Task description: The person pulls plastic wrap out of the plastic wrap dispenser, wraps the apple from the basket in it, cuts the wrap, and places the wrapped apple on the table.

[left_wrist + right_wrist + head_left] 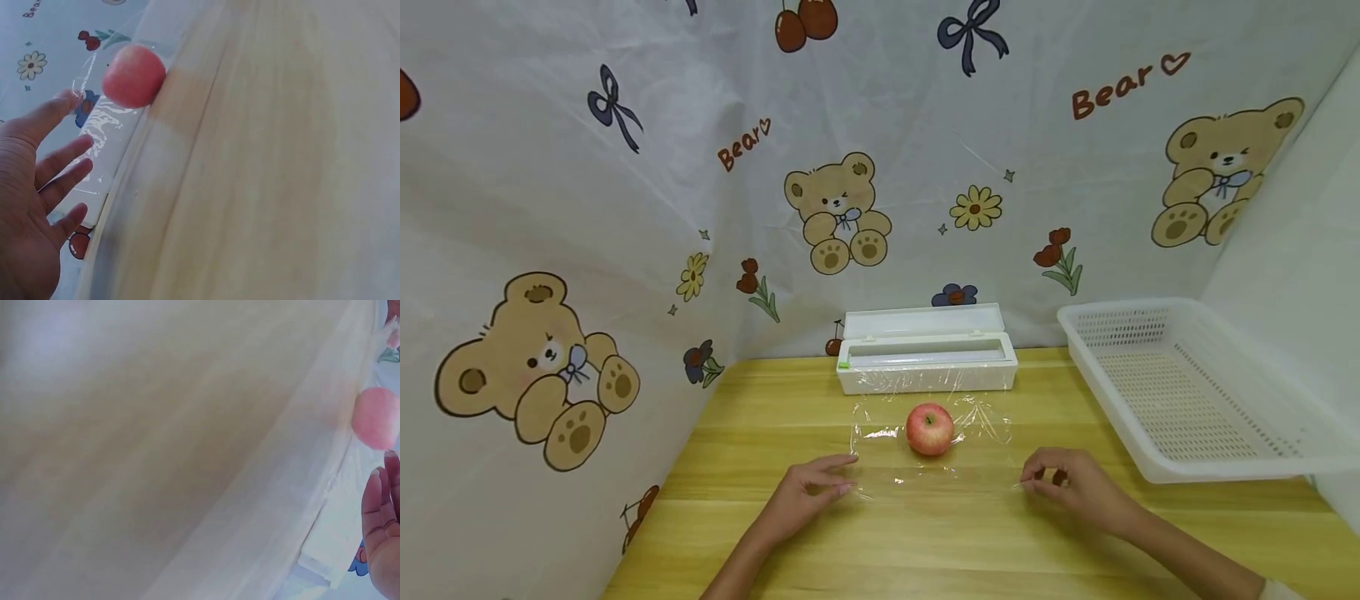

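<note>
A red apple (930,430) sits on a sheet of clear cling film (985,421) spread on the wooden table. Left of the film my left hand (805,498) has its fingers apart, the tips at the film's near left corner. In the left wrist view, film glints by the topmost fingertip of the left hand (44,169). My right hand (1075,483) pinches the near right corner of the film between thumb and forefinger. The right wrist view catches only part of the right hand (381,531), below the apple (377,419). Behind the apple stands a white cling film box (925,379), lid raised.
A white plastic basket (1150,454) with a mesh bottom stands at the right of the table (925,550). A cloth (910,108) printed with bears and flowers hangs behind and along the left. The film box stands close to the back cloth.
</note>
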A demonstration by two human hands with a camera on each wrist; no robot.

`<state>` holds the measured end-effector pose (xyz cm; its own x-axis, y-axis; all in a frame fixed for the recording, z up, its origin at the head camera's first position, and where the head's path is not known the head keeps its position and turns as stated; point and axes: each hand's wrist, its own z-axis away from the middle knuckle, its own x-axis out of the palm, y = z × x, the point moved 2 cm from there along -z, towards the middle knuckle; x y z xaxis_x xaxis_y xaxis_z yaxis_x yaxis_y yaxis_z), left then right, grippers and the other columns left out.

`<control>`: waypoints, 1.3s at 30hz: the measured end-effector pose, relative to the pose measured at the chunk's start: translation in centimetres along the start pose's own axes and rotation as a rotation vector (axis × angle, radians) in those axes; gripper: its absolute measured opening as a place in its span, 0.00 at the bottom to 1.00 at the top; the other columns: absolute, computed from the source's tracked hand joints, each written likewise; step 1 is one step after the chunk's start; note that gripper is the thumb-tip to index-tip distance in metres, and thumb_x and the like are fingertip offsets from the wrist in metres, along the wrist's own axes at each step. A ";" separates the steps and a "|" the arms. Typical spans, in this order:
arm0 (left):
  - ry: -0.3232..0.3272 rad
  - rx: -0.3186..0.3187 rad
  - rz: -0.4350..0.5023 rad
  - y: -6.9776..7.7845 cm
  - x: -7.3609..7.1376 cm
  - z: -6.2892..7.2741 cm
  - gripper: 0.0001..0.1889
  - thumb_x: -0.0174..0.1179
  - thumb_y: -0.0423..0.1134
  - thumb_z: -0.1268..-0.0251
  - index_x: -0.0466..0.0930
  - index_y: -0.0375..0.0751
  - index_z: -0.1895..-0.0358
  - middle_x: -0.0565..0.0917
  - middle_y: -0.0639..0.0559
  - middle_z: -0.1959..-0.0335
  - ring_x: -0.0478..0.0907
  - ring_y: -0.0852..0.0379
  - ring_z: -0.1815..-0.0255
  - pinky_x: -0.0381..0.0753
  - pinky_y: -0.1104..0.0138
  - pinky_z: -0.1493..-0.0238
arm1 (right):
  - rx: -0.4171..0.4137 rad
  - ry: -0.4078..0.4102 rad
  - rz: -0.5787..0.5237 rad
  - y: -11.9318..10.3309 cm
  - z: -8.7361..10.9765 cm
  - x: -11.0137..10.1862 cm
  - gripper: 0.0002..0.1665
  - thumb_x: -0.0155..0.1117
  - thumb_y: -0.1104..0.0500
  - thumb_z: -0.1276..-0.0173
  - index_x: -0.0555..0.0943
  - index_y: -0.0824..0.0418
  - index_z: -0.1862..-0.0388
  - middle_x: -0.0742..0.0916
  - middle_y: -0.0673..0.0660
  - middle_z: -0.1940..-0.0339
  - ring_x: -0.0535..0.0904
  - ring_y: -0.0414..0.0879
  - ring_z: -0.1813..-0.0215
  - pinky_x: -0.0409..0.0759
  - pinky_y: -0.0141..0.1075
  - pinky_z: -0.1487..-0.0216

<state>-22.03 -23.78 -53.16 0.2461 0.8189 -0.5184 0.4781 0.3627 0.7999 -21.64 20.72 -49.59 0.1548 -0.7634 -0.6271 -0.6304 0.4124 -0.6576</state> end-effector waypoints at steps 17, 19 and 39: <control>0.162 -0.059 0.087 -0.5 -1.1 -2.6 0.16 0.62 0.46 0.27 0.88 0.39 0.48 0.85 0.54 0.41 0.78 0.53 0.35 0.72 0.60 0.31 | 0.158 0.189 0.038 0.1 -2.6 -1.3 0.03 0.73 0.62 0.34 0.87 0.54 0.66 0.89 0.47 0.66 0.81 0.38 0.66 0.83 0.33 0.69; 0.179 -0.054 0.099 -0.6 -1.2 -2.9 0.16 0.62 0.46 0.27 0.88 0.38 0.47 0.86 0.54 0.43 0.78 0.53 0.35 0.73 0.62 0.31 | 0.169 0.207 0.041 0.3 -2.9 -1.4 0.03 0.73 0.62 0.34 0.87 0.54 0.65 0.89 0.47 0.66 0.81 0.38 0.65 0.83 0.33 0.69; 0.327 -0.098 0.189 0.2 -0.9 -6.0 0.11 0.62 0.40 0.26 0.89 0.37 0.52 0.89 0.48 0.52 0.84 0.52 0.44 0.80 0.68 0.40 | 0.207 0.276 -0.085 0.7 -4.8 -1.6 0.04 0.68 0.67 0.30 0.87 0.67 0.59 0.90 0.60 0.64 0.84 0.46 0.64 0.84 0.34 0.68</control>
<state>-27.17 -21.76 -50.71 0.0328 0.9683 -0.2478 0.3629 0.2195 0.9056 -25.98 19.89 -47.02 -0.0291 -0.8933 -0.4485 -0.4522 0.4119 -0.7911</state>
